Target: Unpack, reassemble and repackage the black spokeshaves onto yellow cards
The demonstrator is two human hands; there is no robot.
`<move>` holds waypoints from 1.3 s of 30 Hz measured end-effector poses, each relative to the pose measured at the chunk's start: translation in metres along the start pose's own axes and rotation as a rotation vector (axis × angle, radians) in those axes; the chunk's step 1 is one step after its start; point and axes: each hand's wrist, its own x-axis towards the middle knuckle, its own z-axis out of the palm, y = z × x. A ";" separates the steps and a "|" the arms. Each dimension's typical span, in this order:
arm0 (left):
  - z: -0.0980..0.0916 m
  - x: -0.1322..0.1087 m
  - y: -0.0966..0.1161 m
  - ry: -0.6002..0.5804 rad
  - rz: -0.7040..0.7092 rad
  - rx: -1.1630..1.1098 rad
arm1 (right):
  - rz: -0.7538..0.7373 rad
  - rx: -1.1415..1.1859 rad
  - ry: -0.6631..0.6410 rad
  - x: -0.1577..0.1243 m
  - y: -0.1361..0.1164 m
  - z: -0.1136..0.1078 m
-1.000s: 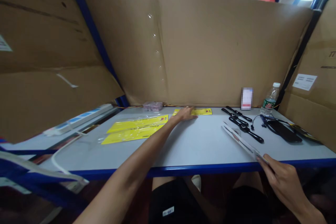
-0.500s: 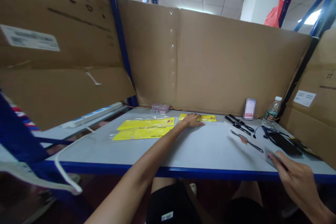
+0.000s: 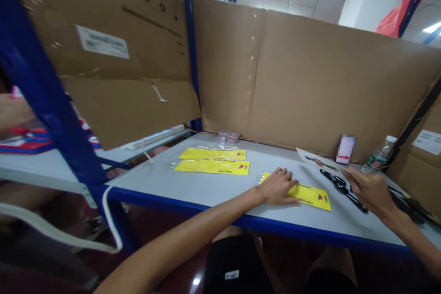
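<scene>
My left hand (image 3: 279, 187) lies flat, fingers spread, on a yellow packaged card (image 3: 312, 194) near the table's front edge. My right hand (image 3: 365, 190) is closed on the end of a clear packet (image 3: 319, 161) with a dark strap inside, held above the table near the back wall. Black watch straps (image 3: 339, 186) lie on the table just left of and under my right hand. Two more yellow packaged cards (image 3: 213, 161) lie side by side further left.
The grey table has a blue front edge (image 3: 213, 206) and cardboard walls behind and to the left. A water bottle (image 3: 379, 155), a white-and-red small box (image 3: 345, 149), a small pinkish packet (image 3: 228, 136) and a dark device with cable (image 3: 404, 201) sit on it. A white cable (image 3: 110, 213) hangs at left.
My left hand has dragged the yellow card from the back wall toward the front edge. My right hand lifted the clear packet up and back. The camera swung left.
</scene>
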 end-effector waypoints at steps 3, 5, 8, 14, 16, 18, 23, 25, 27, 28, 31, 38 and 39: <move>0.000 -0.002 -0.001 0.026 0.021 -0.012 | -0.045 0.016 -0.264 0.023 -0.020 0.034; 0.001 -0.002 -0.004 0.032 0.020 -0.036 | -0.083 0.043 -0.353 0.039 -0.034 0.052; 0.000 -0.003 -0.005 0.021 0.013 -0.079 | -0.113 0.091 -0.461 0.065 -0.047 0.077; -0.001 -0.005 -0.006 -0.027 0.015 -0.144 | -0.015 0.125 -0.634 0.113 -0.057 0.128; 0.000 -0.005 -0.008 -0.039 0.014 -0.153 | 0.046 0.123 -0.661 0.122 -0.062 0.137; 0.002 -0.005 -0.011 -0.042 0.003 -0.156 | 0.104 0.123 -0.671 0.126 -0.065 0.138; 0.006 -0.002 -0.019 -0.046 -0.043 -0.166 | 0.208 0.118 -0.623 0.110 -0.046 0.107; 0.007 -0.001 -0.021 -0.052 -0.056 -0.175 | 0.252 0.102 -0.590 0.093 -0.029 0.086; 0.008 -0.001 -0.022 -0.054 -0.066 -0.182 | 0.317 0.077 -0.566 0.072 -0.011 0.064; 0.008 -0.001 -0.022 -0.052 -0.070 -0.185 | 0.356 0.061 -0.561 0.061 -0.002 0.054; 0.010 0.000 -0.024 -0.043 -0.083 -0.193 | 0.474 0.019 -0.575 0.025 0.019 0.028; 0.021 0.012 -0.042 -0.030 -0.145 -0.201 | 0.579 0.030 -0.726 -0.037 0.017 0.004; 0.022 0.016 -0.045 -0.036 -0.147 -0.199 | 0.581 0.033 -0.736 -0.042 0.011 0.004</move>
